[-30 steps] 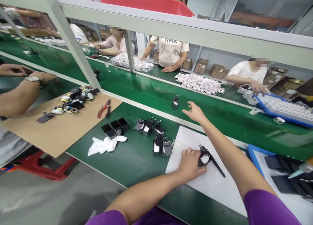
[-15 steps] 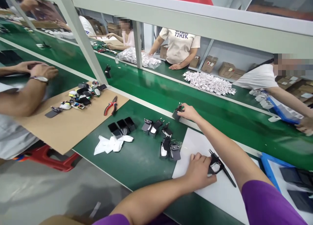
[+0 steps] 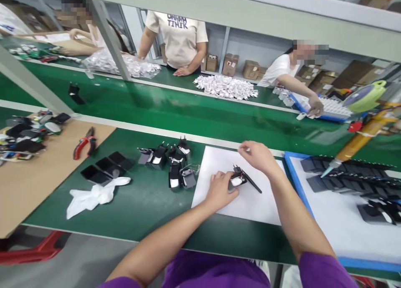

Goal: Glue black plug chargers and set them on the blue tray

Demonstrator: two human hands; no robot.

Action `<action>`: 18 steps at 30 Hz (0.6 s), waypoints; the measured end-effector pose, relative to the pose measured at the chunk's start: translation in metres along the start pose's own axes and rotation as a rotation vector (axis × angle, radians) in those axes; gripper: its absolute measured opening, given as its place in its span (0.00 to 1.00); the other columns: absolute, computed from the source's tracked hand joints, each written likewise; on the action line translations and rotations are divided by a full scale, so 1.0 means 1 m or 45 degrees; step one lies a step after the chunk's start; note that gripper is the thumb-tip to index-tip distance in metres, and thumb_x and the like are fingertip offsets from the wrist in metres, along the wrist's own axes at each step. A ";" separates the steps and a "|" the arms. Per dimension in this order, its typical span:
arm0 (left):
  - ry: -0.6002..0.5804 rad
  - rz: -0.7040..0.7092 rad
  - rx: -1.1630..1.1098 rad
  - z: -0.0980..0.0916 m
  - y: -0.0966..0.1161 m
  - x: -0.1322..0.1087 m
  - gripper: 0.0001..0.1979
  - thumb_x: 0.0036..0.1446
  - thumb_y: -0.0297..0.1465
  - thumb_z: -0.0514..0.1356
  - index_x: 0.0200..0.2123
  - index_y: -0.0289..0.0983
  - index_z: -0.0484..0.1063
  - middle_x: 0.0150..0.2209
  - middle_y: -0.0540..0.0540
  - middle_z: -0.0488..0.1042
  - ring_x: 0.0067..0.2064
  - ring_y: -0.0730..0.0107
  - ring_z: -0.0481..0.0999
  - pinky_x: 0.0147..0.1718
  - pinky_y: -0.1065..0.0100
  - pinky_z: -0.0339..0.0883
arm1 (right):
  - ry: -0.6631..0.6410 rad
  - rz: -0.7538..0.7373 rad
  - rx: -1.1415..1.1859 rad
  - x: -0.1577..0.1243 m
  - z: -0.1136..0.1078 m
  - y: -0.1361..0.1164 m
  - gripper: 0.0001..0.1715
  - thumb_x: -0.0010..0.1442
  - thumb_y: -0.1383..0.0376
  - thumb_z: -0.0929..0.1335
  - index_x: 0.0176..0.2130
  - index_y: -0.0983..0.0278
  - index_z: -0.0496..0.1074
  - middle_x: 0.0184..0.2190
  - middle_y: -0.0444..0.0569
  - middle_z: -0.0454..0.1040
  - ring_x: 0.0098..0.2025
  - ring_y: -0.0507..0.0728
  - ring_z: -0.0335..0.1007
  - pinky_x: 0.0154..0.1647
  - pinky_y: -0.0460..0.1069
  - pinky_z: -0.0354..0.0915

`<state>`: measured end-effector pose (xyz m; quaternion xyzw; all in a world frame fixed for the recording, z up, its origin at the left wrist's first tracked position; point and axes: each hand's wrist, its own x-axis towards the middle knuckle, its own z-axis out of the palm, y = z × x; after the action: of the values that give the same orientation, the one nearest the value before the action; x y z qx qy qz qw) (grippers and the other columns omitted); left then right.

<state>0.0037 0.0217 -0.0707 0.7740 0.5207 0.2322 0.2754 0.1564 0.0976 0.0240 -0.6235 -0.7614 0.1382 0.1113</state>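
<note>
My left hand (image 3: 222, 190) is closed around the near-left side of a small black charger (image 3: 237, 180), whose open casing shows a white part and whose metal pins point away from me. Both rest on a white sheet (image 3: 209, 162). Against the charger's right side lies a slim black tool (image 3: 254, 184), its kind unclear. My right hand (image 3: 258, 155) hovers over the sheet's far edge, fingers loosely curled with nothing visible in them. Left of the sheet, several similar black chargers (image 3: 175, 175) stand in a cluster, one charger (image 3: 184, 146) at its far end.
Empty black casings (image 3: 109, 166), a crumpled white cloth (image 3: 94, 198) and red-handled pliers (image 3: 85, 144) lie leftward. At right, a blue-edged tray (image 3: 299, 183) holds rows of chargers beneath a yellow tool (image 3: 360, 140). Co-workers stand beyond the green belt (image 3: 163, 108); a metal post (image 3: 31, 79) rises at left.
My right hand has let go of a charger at the far end of the cluster and moved right, over the sheet. My left hand keeps its charger. The view has turned right.
</note>
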 end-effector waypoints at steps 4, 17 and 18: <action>0.028 0.015 0.020 0.001 -0.001 0.001 0.20 0.57 0.39 0.62 0.51 0.38 0.67 0.44 0.42 0.75 0.48 0.53 0.69 0.46 0.56 0.60 | -0.129 0.188 0.004 -0.043 0.022 0.055 0.11 0.54 0.58 0.70 0.30 0.63 0.71 0.32 0.52 0.76 0.36 0.60 0.72 0.35 0.50 0.62; 0.135 0.150 -0.173 -0.004 -0.009 -0.002 0.21 0.57 0.36 0.63 0.53 0.38 0.67 0.50 0.41 0.76 0.49 0.56 0.76 0.49 0.59 0.69 | 0.243 -0.108 1.287 -0.087 0.028 0.070 0.43 0.56 0.58 0.72 0.62 0.55 0.48 0.28 0.41 0.77 0.30 0.57 0.77 0.33 0.53 0.74; 0.134 0.168 -0.215 -0.005 -0.007 -0.003 0.21 0.57 0.36 0.64 0.53 0.38 0.68 0.51 0.40 0.76 0.50 0.57 0.76 0.49 0.59 0.69 | 0.272 -0.167 1.339 -0.092 0.027 0.064 0.48 0.56 0.60 0.72 0.65 0.54 0.44 0.29 0.42 0.78 0.33 0.58 0.79 0.37 0.55 0.75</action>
<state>-0.0058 0.0217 -0.0720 0.7673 0.4610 0.3333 0.2959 0.2242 0.0173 -0.0238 -0.4455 -0.6113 0.4292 0.4936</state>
